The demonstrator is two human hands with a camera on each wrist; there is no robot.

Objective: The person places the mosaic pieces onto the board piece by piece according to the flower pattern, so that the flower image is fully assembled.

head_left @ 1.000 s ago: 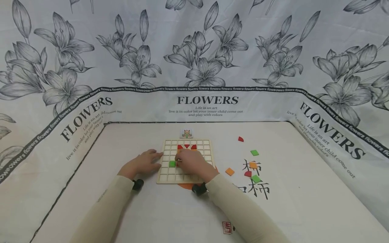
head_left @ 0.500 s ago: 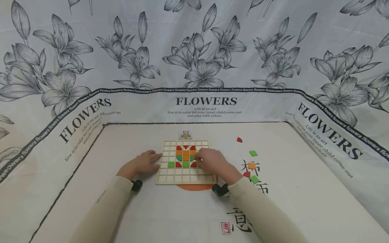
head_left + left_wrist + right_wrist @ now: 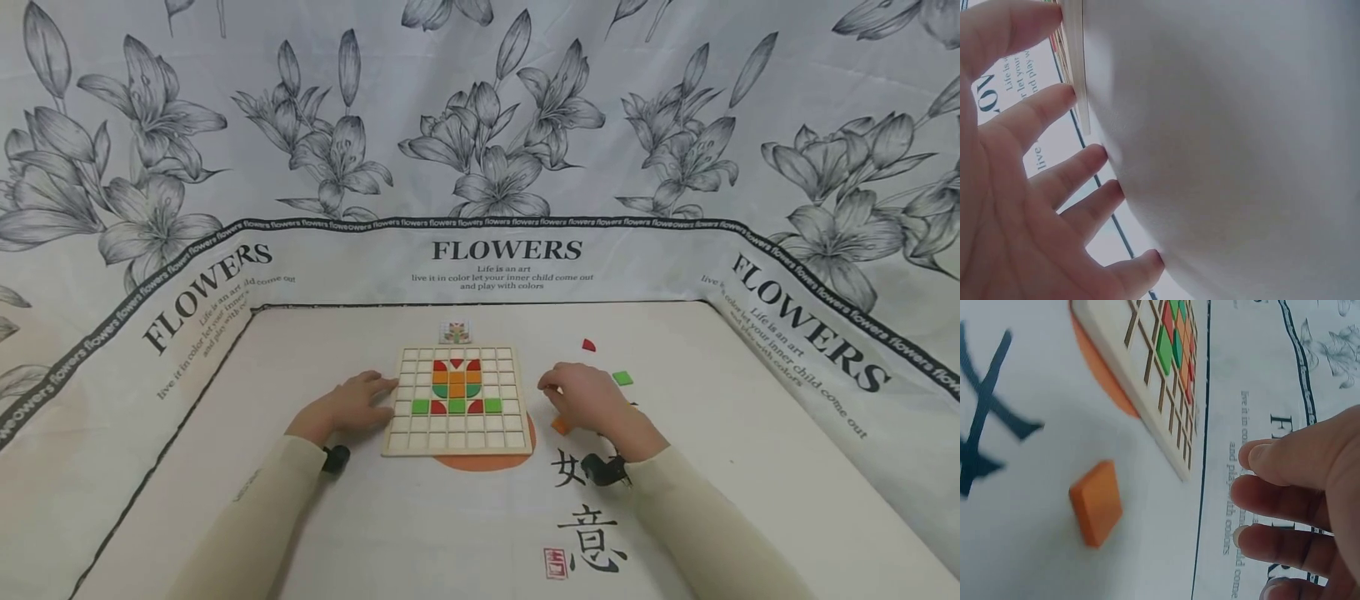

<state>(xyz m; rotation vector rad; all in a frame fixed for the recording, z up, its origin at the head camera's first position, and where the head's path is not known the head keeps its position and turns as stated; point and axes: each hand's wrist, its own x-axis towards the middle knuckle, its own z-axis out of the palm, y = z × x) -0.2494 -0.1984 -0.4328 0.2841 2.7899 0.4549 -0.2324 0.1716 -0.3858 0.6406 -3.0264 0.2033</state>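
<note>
A square wooden grid board (image 3: 480, 442) lies on the table, with red, orange and green pieces in a pattern near its middle. Its lower row ends in a green tile (image 3: 492, 406) on the right and another green tile (image 3: 421, 407) on the left. My left hand (image 3: 345, 407) rests at the board's left side, fingers spread, thumb and index tips at the edge. My right hand (image 3: 592, 406) hovers to the right of the board, fingers loosely bent with nothing between them. Below it lies an orange tile (image 3: 1096, 503), apart from the fingers.
A small printed pattern card (image 3: 455, 332) lies behind the board. Farther right are a red quarter-round piece (image 3: 588, 345) and a green tile (image 3: 623, 378); the right hand and arm cover part of that area. A flower-printed cloth (image 3: 502, 150) walls the back.
My right hand has moved off the board to the right. The green tile at the lower row's right end now shows where the fingers were. My left hand stays at the board's edge.
</note>
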